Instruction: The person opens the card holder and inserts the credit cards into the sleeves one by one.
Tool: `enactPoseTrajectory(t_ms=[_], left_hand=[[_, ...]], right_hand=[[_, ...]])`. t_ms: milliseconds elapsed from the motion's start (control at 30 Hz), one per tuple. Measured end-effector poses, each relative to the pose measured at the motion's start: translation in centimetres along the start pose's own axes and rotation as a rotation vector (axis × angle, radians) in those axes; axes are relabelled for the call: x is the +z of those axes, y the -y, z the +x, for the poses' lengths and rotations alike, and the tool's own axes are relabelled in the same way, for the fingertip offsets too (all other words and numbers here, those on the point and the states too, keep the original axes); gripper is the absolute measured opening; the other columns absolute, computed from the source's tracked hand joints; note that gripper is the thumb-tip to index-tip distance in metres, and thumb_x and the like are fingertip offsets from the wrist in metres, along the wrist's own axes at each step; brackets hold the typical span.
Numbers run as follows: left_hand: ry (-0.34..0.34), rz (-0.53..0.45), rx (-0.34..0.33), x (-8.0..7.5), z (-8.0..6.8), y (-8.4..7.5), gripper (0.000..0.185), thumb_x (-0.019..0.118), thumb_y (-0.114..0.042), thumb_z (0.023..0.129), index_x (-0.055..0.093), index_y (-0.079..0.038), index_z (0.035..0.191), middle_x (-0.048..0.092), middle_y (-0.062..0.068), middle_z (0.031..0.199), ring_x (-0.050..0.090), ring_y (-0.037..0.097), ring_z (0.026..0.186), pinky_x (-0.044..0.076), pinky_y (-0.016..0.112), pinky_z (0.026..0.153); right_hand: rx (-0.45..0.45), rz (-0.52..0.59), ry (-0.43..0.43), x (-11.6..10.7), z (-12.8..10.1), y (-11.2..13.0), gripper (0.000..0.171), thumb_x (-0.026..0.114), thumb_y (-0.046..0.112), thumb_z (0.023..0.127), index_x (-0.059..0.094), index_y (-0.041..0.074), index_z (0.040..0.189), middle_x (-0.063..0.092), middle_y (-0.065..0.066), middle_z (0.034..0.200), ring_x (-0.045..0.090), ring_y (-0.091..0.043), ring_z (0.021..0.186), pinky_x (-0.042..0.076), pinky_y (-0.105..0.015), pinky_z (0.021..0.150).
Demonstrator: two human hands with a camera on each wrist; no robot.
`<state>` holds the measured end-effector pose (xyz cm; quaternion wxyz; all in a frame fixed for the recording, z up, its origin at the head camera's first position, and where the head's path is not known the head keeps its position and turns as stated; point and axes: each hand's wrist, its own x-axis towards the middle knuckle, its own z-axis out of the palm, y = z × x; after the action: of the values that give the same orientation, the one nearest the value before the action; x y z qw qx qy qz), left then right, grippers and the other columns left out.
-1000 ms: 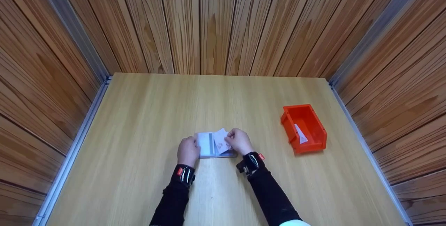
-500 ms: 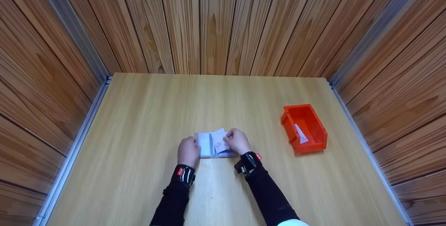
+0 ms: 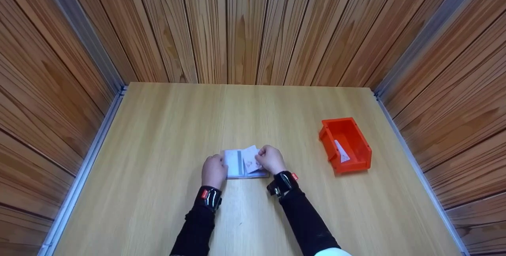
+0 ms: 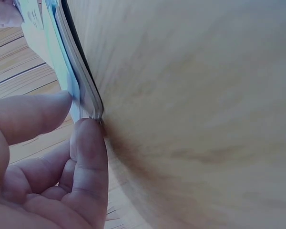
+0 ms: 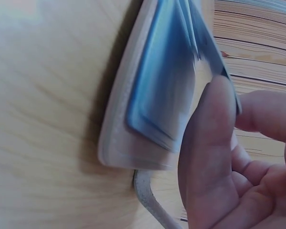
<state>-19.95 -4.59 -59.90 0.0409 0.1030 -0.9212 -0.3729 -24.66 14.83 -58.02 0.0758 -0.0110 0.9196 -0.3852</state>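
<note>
An open card holder (image 3: 234, 164) with clear bluish sleeves lies on the table in front of me. My left hand (image 3: 213, 171) pinches its left edge; in the left wrist view the thumb is on the sleeves and the fingertips are at the cover's edge. Between thumb and index finger, my right hand (image 3: 272, 160) holds a white card (image 3: 250, 159) with small pinkish print, tilted over the right-hand sleeves. From the right wrist, the card (image 5: 214, 47) appears edge-on beside the blue-tinted sleeves (image 5: 164, 81). A strap (image 5: 150, 195) sticks out below the cover.
To the right stands an orange bin (image 3: 361, 145) with a white card (image 3: 342, 152) leaning inside it. Wood-plank walls (image 3: 253, 27) enclose the back and both sides of the wooden table (image 3: 178, 117).
The right hand shifted the card slightly left and down, then back, keeping it over the right-hand sleeves. The left hand has stayed at the card holder's edge.
</note>
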Motion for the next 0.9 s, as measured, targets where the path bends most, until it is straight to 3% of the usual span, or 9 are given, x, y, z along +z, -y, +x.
enactPoseTrajectory(t_ms=[233,500,600,733,900], left_hand=[[0.01,-0.01,-0.015,-0.1,0.0,-0.1,0.014,0.068,0.002,0.084,0.069,0.006,0.098,0.063,0.013,0.087,0.06,0.031,0.087,0.048,0.045,0.081],[-0.005,-0.007,0.013,-0.3,-0.2,-0.1,0.008,0.069,0.001,0.082,0.068,0.004,0.09,0.061,0.012,0.082,0.059,0.03,0.082,0.047,0.046,0.076],[0.0,-0.004,0.011,-0.2,-0.2,-0.1,0.007,0.069,0.001,0.083,0.068,0.003,0.089,0.06,0.011,0.081,0.058,0.029,0.081,0.047,0.045,0.075],[0.006,-0.007,0.002,-0.2,0.0,-0.1,0.005,0.069,0.001,0.084,0.068,0.003,0.088,0.06,0.009,0.081,0.058,0.027,0.08,0.047,0.044,0.074],[-0.044,-0.001,0.055,-0.1,-0.2,0.1,0.006,0.07,0.002,0.079,0.064,0.001,0.077,0.058,0.01,0.075,0.058,0.031,0.076,0.046,0.046,0.07]], right_hand=[[0.041,0.009,0.021,0.2,0.1,0.1,0.014,0.068,0.01,0.087,0.057,0.008,0.08,0.054,-0.001,0.073,0.053,-0.015,0.066,0.042,-0.027,0.059],[0.001,-0.011,0.003,0.6,0.0,0.3,0.015,0.069,0.011,0.085,0.057,0.008,0.078,0.053,0.0,0.072,0.052,-0.016,0.066,0.042,-0.029,0.062],[-0.011,-0.055,-0.015,0.8,0.0,0.3,0.015,0.07,0.014,0.084,0.058,0.01,0.077,0.055,0.001,0.072,0.054,-0.018,0.069,0.045,-0.036,0.073],[-0.015,-0.089,-0.027,1.2,0.1,0.3,0.016,0.071,0.017,0.084,0.058,0.011,0.076,0.056,0.003,0.071,0.056,-0.02,0.072,0.038,-0.05,0.09],[-0.034,-0.102,-0.041,1.6,-0.1,0.4,0.017,0.072,0.017,0.084,0.059,0.01,0.075,0.057,0.003,0.07,0.057,-0.02,0.071,0.032,-0.06,0.098]])
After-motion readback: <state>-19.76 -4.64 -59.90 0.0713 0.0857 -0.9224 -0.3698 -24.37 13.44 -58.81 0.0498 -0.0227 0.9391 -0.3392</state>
